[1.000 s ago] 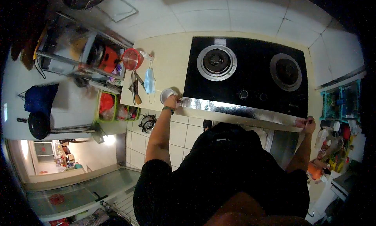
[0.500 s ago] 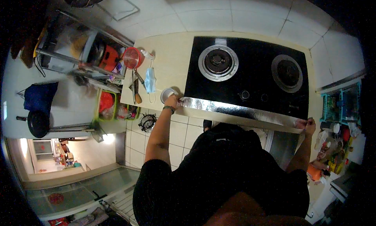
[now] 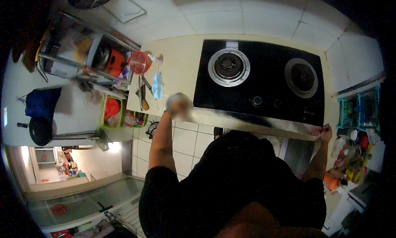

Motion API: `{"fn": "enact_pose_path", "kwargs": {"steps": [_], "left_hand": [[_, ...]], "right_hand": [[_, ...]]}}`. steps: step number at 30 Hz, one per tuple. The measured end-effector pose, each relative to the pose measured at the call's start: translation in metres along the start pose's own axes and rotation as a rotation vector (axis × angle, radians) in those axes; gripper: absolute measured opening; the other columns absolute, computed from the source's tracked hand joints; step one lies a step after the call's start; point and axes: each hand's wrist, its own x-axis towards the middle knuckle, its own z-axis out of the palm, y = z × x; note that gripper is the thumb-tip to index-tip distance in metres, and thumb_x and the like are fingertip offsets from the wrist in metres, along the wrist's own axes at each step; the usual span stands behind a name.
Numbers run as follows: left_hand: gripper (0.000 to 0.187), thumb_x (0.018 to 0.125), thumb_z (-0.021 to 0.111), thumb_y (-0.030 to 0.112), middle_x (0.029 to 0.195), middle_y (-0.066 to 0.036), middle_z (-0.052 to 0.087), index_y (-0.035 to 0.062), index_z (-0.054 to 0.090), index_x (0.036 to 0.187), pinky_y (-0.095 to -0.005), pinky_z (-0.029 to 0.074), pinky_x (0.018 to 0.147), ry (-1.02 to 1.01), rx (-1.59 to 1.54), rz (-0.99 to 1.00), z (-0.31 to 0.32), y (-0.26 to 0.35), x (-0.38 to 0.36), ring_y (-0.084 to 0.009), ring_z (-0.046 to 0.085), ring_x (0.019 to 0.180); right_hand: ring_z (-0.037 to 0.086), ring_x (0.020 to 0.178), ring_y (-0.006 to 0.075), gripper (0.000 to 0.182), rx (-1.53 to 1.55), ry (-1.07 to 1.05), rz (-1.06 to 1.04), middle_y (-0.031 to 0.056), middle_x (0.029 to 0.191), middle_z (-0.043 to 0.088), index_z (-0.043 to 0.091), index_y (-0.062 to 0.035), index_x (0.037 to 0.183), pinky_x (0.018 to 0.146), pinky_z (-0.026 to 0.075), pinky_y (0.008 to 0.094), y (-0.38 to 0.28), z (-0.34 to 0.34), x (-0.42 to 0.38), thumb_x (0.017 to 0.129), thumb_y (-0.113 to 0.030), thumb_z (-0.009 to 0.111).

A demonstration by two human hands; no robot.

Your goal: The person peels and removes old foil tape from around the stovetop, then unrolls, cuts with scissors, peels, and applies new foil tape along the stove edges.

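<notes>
A long shiny foil strip (image 3: 247, 119) runs along the counter's front edge, just below the black gas hob (image 3: 264, 79). At its right end, my right hand (image 3: 326, 134) has its fingers closed on the foil. Near the left end is my left hand (image 3: 178, 107), smeared by motion, so its fingers do not show clearly. It overlaps a round, grey-rimmed thing (image 3: 169, 100) at the counter edge, mostly hidden behind the hand.
On the counter's left lie a blue face mask (image 3: 157, 86), a red sieve (image 3: 139, 62), brushes (image 3: 143, 98) and a small white bottle (image 3: 155, 58). A black pan support (image 3: 152, 130) rests on the tiled floor. Bottles and packets (image 3: 350, 155) crowd the right side.
My left hand has shifted slightly left and blurred over the round thing. The foil's left part has changed its tilt and shine. My right hand stays in place.
</notes>
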Motion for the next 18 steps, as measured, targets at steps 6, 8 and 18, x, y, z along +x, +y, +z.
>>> {"fn": "enact_pose_path", "kwargs": {"steps": [6, 8, 18], "left_hand": [[0.014, 0.075, 0.061, 0.022, 0.074, -0.011, 0.065, 0.008, 0.064, 0.076, -0.0381, 0.049, 0.064, -0.006, 0.344, 0.156, -0.01, 0.019, -0.008, -0.0281, 0.062, 0.069], [0.017, 0.073, 0.061, 0.026, 0.082, -0.012, 0.066, 0.0103, 0.066, 0.077, -0.0406, 0.049, 0.066, 0.042, 0.345, -0.023, -0.009, 0.037, -0.017, -0.0318, 0.062, 0.075], [0.014, 0.068, 0.066, 0.015, 0.08, -0.01, 0.065, 0.009, 0.068, 0.08, -0.0384, 0.049, 0.065, 0.274, 0.248, 0.389, -0.013, -0.004, -0.029, -0.0297, 0.06, 0.072]], "right_hand": [[0.053, 0.056, 0.0112, 0.016, 0.557, 0.031, 0.24, 0.0059, 0.069, 0.054, 0.049, -0.0048, 0.077, 0.05, 0.043, 0.0267, 0.083, -0.003, 0.005, 0.09, -0.014, 0.051], [0.051, 0.054, 0.0122, 0.015, 0.29, 0.053, 0.097, 0.0053, 0.069, 0.054, 0.049, -0.0048, 0.076, 0.049, 0.043, 0.0273, 0.039, 0.002, -0.001, 0.09, -0.01, 0.049], [0.051, 0.077, 0.0129, 0.02, 0.573, 0.188, 0.148, 0.0062, 0.081, 0.054, 0.054, -0.0023, 0.105, 0.074, 0.043, 0.0259, -0.015, -0.031, 0.023, 0.095, -0.018, 0.048]]}}
